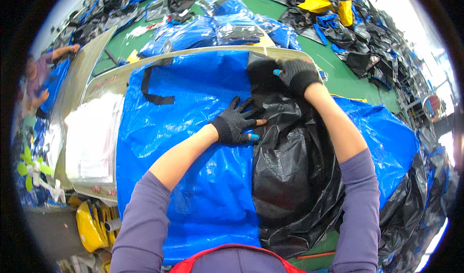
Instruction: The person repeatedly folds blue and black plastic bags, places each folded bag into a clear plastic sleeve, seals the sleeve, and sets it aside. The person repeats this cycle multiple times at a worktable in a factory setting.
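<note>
A large blue and black tarpaulin bag (pixel 193 176) lies spread over the table in front of me, its black part wrinkled on the right. A black strap (pixel 146 85) shows near its far left corner. My left hand (pixel 236 122), in a dotted black glove with some fingertips bare or blue-wrapped, presses flat with fingers spread across the seam between blue and black. At the far right corner, my right hand (pixel 298 76), gloved alike, has its fingers bent and closed on the black part; its fingertips are partly hidden.
White sheets in a stack (pixel 94 135) rest on the table's left side. Beyond the far edge are packed blue bundles (pixel 217 26). Black, blue and yellow material heaps (pixel 333 19) lie on the green floor. Another person (pixel 41 75) works at a table far left.
</note>
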A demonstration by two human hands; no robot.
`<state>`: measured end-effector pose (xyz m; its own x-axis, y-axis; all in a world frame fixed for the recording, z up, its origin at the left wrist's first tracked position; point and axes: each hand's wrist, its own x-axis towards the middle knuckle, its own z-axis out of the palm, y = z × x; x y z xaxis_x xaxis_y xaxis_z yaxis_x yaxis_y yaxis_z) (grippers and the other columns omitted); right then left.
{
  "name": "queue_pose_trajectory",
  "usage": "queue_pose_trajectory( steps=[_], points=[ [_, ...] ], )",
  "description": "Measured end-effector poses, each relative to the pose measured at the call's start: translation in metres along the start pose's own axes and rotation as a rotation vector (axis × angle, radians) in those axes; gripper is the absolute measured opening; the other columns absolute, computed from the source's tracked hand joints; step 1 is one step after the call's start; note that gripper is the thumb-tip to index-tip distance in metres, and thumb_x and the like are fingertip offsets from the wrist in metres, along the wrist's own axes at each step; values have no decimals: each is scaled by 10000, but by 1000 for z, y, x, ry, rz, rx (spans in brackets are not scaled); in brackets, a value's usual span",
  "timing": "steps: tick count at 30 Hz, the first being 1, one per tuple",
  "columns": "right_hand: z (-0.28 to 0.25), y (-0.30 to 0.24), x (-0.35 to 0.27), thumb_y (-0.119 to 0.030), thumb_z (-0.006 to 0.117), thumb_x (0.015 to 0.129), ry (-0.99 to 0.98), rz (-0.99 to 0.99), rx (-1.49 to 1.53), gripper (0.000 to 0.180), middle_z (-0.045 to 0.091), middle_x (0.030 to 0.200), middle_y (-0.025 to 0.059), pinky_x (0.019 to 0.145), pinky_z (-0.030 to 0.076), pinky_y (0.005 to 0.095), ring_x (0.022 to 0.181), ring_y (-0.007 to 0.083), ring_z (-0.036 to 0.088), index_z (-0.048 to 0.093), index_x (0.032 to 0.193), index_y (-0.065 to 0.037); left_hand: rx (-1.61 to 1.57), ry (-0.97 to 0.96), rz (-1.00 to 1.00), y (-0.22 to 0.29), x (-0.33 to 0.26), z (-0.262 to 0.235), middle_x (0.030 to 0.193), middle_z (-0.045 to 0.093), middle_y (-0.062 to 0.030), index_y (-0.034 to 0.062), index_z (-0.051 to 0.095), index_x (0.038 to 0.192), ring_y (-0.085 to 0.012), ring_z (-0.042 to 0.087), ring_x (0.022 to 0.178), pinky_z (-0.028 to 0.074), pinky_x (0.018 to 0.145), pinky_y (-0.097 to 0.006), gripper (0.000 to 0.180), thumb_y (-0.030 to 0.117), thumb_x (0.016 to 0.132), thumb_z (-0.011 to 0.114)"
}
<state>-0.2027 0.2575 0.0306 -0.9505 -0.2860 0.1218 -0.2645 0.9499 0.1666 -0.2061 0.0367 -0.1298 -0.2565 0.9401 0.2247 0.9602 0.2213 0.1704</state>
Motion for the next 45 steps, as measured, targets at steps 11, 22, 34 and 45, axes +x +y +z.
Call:
queue_pose_trajectory(
  steps=[11,22,34,45],
  points=[
    [83,-47,-197,-224,486,908,-132,-425,120,358,603,622,84,463,474,387,530,249,610,570,1254,-260,-205,464,-1326,-90,-397,-127,1222,601,-172,102,607,1218,-327,548,1156,420,978,-364,369,270,890,577],
    [37,-52,-149,-539,619,751,-167,-103,53,715,356,1459,181,1075,215,592,1343,375,322,464,1371,-220,231,-708,-668,42,-213,-107,1534,229,-181,218,245,1492,-480,239,1371,233,1012,-703,906,682,765,523],
    [55,8,-149,-565,566,813,14,230,504,647,658,924,249,843,500,435,908,414,632,556,1261,-99,2,-159,-265,96,-68,-48,1521,275,-147,192,399,1420,-385,228,1399,122,1090,-645,901,676,688,603],
    [-6,14,-89,-511,597,808,211,236,49,561,566,1233,183,909,416,525,1156,373,523,516,1223,-142,58,196,-522,64,-64,-13,1523,195,-246,174,268,1488,-438,144,1414,84,1116,-584,868,685,815,468]
  ],
)
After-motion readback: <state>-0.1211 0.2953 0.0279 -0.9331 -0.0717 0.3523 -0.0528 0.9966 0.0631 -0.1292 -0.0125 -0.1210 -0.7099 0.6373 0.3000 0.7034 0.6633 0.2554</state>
